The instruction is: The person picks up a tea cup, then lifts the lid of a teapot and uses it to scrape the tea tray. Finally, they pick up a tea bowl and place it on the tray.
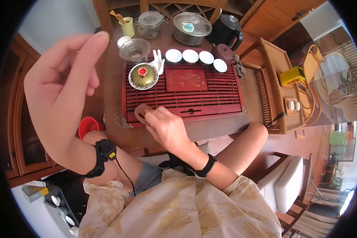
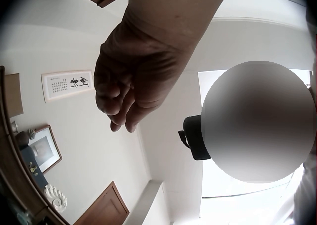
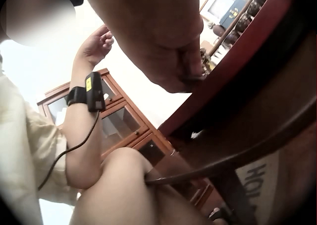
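My left hand (image 1: 59,85) is raised at the left, well above the table. Its fingers curl loosely and hold nothing. Over the front edge of the red tea tray (image 1: 226,105), my right hand (image 1: 166,126) pinches a small brown scoop-like vessel (image 1: 140,112) with an open mouth. The right fingertips are partly hidden behind the hand. In the right wrist view, the right hand (image 3: 166,61) stays close to the tray's edge. A lidded gaiwan (image 1: 142,77), patterned in green and gold with a red knob, stands on the tray's left part.
Several white cups (image 1: 190,56) line the tray's back edge beside a white hand figurine (image 1: 158,62) and a brown teapot (image 1: 223,52). Behind are a glass strainer bowl (image 1: 135,50), a jar (image 1: 150,26), a steel pot (image 1: 192,28) and a black kettle (image 1: 228,31). A wooden cart (image 1: 273,79) stands right.
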### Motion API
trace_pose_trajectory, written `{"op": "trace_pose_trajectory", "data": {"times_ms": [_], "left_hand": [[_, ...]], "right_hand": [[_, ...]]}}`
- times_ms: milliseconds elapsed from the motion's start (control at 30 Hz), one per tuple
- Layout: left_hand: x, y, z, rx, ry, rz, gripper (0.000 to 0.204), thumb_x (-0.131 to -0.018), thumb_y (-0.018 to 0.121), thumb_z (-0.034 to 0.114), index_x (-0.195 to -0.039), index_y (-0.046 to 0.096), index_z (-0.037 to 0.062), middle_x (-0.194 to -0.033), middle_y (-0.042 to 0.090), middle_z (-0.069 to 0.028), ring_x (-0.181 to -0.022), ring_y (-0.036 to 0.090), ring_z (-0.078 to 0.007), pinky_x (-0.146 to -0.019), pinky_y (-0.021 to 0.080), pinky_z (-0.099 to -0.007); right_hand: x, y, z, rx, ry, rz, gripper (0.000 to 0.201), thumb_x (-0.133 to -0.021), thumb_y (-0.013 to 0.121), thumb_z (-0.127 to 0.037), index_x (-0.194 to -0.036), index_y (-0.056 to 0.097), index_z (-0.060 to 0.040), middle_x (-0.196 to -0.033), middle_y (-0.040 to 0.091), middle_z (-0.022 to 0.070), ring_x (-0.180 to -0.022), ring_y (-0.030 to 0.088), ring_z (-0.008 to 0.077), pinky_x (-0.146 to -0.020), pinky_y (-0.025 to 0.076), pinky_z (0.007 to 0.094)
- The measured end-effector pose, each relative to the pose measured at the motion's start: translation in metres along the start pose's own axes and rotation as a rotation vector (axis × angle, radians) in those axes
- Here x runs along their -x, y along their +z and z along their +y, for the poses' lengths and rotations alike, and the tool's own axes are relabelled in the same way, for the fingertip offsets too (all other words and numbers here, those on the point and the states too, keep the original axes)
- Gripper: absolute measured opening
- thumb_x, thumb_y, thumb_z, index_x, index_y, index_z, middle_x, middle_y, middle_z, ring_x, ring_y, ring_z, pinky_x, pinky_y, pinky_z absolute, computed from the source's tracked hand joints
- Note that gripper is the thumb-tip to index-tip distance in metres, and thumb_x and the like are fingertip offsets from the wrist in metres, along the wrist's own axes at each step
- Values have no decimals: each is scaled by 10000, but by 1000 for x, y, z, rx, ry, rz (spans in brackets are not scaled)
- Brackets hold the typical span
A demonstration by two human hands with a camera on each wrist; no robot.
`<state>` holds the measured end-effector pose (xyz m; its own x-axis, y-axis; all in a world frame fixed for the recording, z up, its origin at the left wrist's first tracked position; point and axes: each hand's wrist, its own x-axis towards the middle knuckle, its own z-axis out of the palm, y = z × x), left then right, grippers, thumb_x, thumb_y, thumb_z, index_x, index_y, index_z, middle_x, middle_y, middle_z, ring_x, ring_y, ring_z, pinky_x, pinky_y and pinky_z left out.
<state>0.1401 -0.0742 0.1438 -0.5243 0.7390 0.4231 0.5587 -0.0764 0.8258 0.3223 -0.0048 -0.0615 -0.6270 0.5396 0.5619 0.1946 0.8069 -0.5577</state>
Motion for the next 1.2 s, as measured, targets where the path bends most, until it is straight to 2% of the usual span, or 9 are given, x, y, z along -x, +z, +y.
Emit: {"op": "trace_pose_trajectory", "data": {"times_ms": [100, 133, 267, 400, 533, 767, 933, 1033, 1200], "left_hand": [[2, 1, 2, 6, -15, 15, 198, -1083, 724, 173, -1157, 799, 6, -729, 642, 26, -630, 528, -24, -570, 336, -203], [2, 2, 3, 5, -25, 22, 199, -1082, 725, 175, -1154, 801, 6, -729, 644, 26, -629, 527, -25, -570, 336, -204], [2, 0, 5, 6, -39, 25, 205, -1081, 730, 181, -1152, 803, 4, -732, 648, 27, -631, 529, -26, -570, 337, -206], [1, -1, 6, 4, -47, 10, 214, -1081, 733, 192, -1158, 802, 4, -735, 649, 29, -633, 528, -26, -571, 335, -207], [2, -2, 7, 3, -47, -11, 222, -1083, 733, 200, -1165, 799, 5, -742, 648, 29, -639, 527, -25, -573, 335, -208], [1, 1, 2, -55, 3, -20, 216, -1095, 710, 174, -1205, 794, 8, -774, 666, 26, -648, 535, -24, -578, 344, -201], [-1, -1, -9, -82, 36, -1, 220, -1110, 686, 171, -1220, 792, 12, -780, 662, 25, -649, 547, -23, -580, 350, -194], [-2, -1, -6, -16, 10, -52, 192, -1053, 754, 117, -1190, 796, -11, -792, 681, 15, -662, 560, -38, -584, 379, -210], [-2, -7, -10, -89, 4, -44, 199, -1069, 739, 136, -1200, 793, -4, -781, 670, 20, -648, 555, -34, -575, 367, -199]], "right_hand": [[-2, -4, 17, -288, 281, 34, 97, -889, 789, -20, -893, 693, -35, -824, 706, 126, -730, 705, 290, -660, 585, 408], [3, -2, 33, -511, 432, 91, 158, -918, 798, -35, -835, 664, -29, -782, 709, 108, -697, 684, 173, -668, 566, 342], [2, -66, 57, -215, 652, 169, 264, -929, 823, -81, -790, 607, -21, -690, 600, 24, -693, 523, 69, -628, 482, 286], [39, -126, 122, 72, 604, 358, 301, -926, 824, -115, -773, 587, -9, -675, 597, 52, -649, 518, 111, -613, 487, 334], [45, -171, 123, 588, 694, 359, 253, -934, 807, -144, -815, 622, -19, -699, 667, 164, -618, 631, 361, -644, 542, 450], [22, -89, 46, 424, 253, 82, 213, -792, 787, -36, -973, 695, -103, -873, 692, 116, -835, 689, 337, -749, 595, 493], [15, -29, 12, 128, 195, 67, 218, -810, 800, -37, -960, 653, -94, -819, 669, 119, -817, 701, 342, -676, 586, 490], [16, -22, 3, -252, 417, 23, 205, -855, 816, -65, -859, 612, -49, -765, 657, 146, -709, 693, 339, -640, 569, 460], [32, -68, 45, -154, 629, 257, 248, -894, 802, -83, -790, 586, -18, -715, 640, 124, -637, 595, 169, -630, 547, 366]]}}
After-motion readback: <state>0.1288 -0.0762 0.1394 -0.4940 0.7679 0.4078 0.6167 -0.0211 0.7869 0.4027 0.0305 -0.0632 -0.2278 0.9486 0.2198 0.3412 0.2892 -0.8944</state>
